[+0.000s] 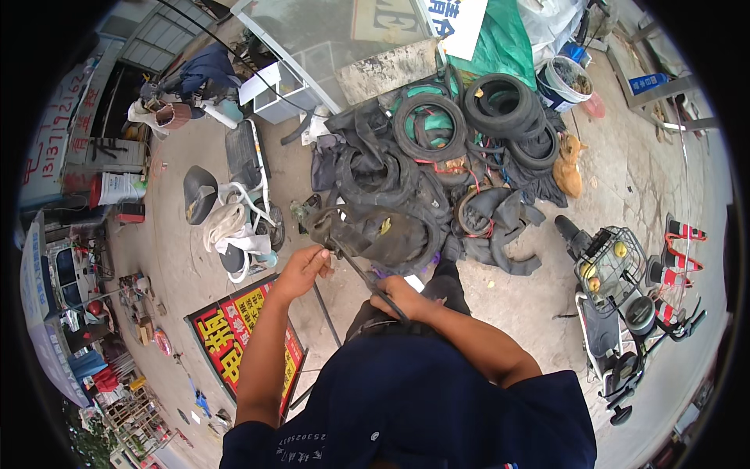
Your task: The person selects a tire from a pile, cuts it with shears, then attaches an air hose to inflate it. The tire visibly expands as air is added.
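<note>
Strip of black rubber [361, 271] is being held, right hand [404, 298] gripping, left hand [303, 271] pinching, worn tyres [508, 125] lying heaped beyond

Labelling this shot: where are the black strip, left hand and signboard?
Black strip [357, 267], head view: stretch between the hands.
Left hand [304, 271], head view: middle.
Red-and-yellow signboard [233, 334], head view: lettered face.

A: Strip [356, 268], by colour?
B: Black, plain.
A: Tyres [400, 131] and sheeting [500, 35]?
B: Black, dusty grey in places; bright green, respectively.
A: Signboard [226, 332]?
B: Red ground, yellow and white lettering, dark border.
A: Shirt [453, 391]?
B: Dark navy, small white print.
A: Animal [570, 168]?
B: Orange-tan.
A: Bucket [553, 94]?
B: White above, dark blue below.
A: Basketed fruit [619, 248]?
B: Yellow to green.
</note>
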{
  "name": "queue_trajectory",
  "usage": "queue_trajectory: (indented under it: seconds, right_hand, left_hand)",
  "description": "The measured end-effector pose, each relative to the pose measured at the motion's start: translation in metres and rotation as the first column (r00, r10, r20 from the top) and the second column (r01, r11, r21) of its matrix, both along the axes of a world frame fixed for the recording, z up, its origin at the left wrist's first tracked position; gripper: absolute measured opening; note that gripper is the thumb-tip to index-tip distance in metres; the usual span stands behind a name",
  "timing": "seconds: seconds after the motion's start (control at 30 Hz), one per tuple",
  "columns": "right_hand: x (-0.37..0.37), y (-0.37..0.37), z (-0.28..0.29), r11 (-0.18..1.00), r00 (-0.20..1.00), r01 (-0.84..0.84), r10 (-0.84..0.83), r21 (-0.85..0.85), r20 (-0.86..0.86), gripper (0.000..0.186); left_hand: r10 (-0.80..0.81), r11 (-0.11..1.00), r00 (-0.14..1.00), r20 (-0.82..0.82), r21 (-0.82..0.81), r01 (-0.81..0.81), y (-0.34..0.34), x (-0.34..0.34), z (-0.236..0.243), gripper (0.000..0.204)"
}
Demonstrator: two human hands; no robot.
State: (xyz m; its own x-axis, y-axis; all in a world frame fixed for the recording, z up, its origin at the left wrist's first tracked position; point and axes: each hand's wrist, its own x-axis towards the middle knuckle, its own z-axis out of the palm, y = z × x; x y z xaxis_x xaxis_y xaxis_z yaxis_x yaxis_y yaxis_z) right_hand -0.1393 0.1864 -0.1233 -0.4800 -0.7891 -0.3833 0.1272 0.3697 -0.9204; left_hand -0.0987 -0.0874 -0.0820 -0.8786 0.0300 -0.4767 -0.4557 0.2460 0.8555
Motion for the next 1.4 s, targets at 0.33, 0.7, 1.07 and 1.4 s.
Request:
queue_trajectory:
  seconds: [0.33, 0.7, 1.07, 1.4]
  right_hand:
    - [-0.032, 0.013, 0.014, 0.987, 0.994, 0.014, 0.004, -0.158, 0.114, 0.028]
    - [-0.053, 0.034, 0.010, 0.979, 0.929, -0.128, 0.174, -0.158, 0.326, 0.033]
    - [-0.042, 0.059, 0.055, 0.979, 0.859, -0.135, 0.191, -0.151, 0.474, 0.030]
    - [-0.035, 0.056, 0.055, 0.990, 0.865, -0.099, 0.137, -0.104, 0.483, 0.032]
  left_hand:
    - [0.199, 0.771, 0.980, 0.014, 0.615, -0.165, 0.019, -0.020, -0.012, 0.043]
    - [0.106, 0.990, 0.974, -0.198, 0.114, -0.085, 0.014, -0.038, 0.012, 0.039]
    - [-0.140, 0.937, 0.962, -0.235, -0.345, 0.052, 0.014, -0.049, 0.077, 0.031]
    - [-0.245, 0.865, 0.946, -0.210, -0.489, 0.115, 0.032, -0.046, 0.092, 0.027]
